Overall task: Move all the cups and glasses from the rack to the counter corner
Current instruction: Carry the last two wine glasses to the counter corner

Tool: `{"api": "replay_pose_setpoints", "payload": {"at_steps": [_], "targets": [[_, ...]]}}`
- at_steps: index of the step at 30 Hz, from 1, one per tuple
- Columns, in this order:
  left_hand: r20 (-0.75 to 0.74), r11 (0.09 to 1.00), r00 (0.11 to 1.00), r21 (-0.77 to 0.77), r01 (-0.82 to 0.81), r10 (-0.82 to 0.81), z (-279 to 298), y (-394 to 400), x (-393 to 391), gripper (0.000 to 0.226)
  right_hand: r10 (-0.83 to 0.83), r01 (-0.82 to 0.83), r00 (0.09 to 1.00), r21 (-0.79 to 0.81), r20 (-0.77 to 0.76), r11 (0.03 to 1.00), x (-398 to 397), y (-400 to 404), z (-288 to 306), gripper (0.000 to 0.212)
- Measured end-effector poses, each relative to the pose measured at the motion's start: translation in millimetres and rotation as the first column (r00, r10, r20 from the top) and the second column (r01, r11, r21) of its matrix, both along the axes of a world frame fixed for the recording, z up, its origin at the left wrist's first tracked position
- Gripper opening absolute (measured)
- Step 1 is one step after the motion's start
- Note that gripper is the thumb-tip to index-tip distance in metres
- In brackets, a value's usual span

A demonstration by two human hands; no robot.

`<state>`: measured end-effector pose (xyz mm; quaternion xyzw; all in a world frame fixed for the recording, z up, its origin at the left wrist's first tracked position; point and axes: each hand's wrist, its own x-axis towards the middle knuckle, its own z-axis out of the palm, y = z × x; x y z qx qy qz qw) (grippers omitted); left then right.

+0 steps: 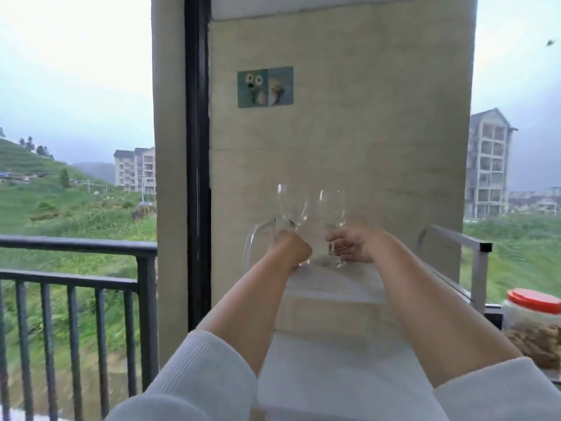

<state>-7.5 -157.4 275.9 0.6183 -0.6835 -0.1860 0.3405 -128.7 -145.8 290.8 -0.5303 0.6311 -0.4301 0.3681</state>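
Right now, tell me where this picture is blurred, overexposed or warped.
Head view: motion blur smears the grass behind the railing at lower left; the sky at upper left is blown out to white; the wide lens bows the railing bars and window frame; the two clear glasses, left glass and right glass, are faint against the pale wall; both hands, left and right, look soft.
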Motion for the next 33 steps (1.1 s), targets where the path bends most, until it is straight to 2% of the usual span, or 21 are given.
{"api": "replay_pose_setpoints", "payload": {"at_steps": [2, 4, 9, 12, 14, 16, 18, 21, 25, 29, 33], "targets": [[-0.034, 1.000, 0.999, 0.008, -0.003, 0.003, -2.5, -11.7, 0.5, 0.039, 0.002, -0.001, 0.999, -0.022, 0.052, 1.000, 0.5, -6.6, -2.0, 0.021], [-0.071, 1.000, 0.997, -0.021, -0.010, 0.008, -5.3, -19.0, 0.3, 0.037, 0.001, 0.001, 0.999, -0.042, 0.042, 0.999, 0.7, -9.3, -6.2, 0.025], [-0.055, 0.984, 0.998, -0.178, 0.033, -0.043, -11.0, -26.2, -0.8, 0.047, -0.069, 0.068, 0.998, -0.098, -0.008, 0.993, -1.5, -6.4, -10.0, 0.028], [-0.234, 0.986, 0.965, -0.149, 0.081, -0.115, -9.4, -24.9, 1.4, 0.042, -0.150, 0.155, 0.988, -0.142, 0.048, 0.978, -1.4, -2.1, -9.2, 0.029], [-0.403, 0.984, 0.900, -0.126, 0.122, -0.164, -8.3, -23.0, 0.5, 0.027, -0.184, 0.195, 0.979, -0.146, 0.082, 0.970, -2.3, 1.1, -8.8, 0.030], [-0.505, 0.984, 0.845, -0.113, 0.137, -0.176, -6.9, -19.3, 0.3, 0.014, -0.229, 0.235, 0.972, -0.150, 0.059, 0.960, -0.8, 6.3, -5.8, 0.032], [-0.574, 0.985, 0.801, -0.110, 0.131, -0.170, -3.8, -13.9, 1.6, 0.022, -0.250, 0.247, 0.968, -0.159, 0.001, 0.956, 3.0, 16.2, -1.1, 0.033], [-0.654, 0.988, 0.741, -0.098, 0.120, -0.155, -2.1, 2.0, 2.4, 0.031, -0.233, 0.238, 0.971, -0.220, 0.051, 0.946, 3.0, 33.7, 4.0, 0.031], [-0.642, 0.985, 0.747, -0.112, 0.131, -0.172, -1.1, 29.9, 0.2, 0.029, -0.141, 0.184, 0.978, -0.309, 0.156, 0.933, -7.2, 61.4, 9.3, 0.031], [-0.602, 0.979, 0.774, -0.087, 0.184, -0.199, -1.3, 73.5, -8.6, 0.028, -0.080, 0.141, 0.979, -0.334, 0.188, 0.932, -21.4, 95.1, 9.1, 0.029], [-0.615, 0.959, 0.744, -0.075, 0.274, -0.261, -10.3, 126.7, -13.8, 0.033, -0.082, 0.152, 0.976, -0.356, 0.204, 0.922, -38.2, 148.4, 6.8, 0.028]]}}
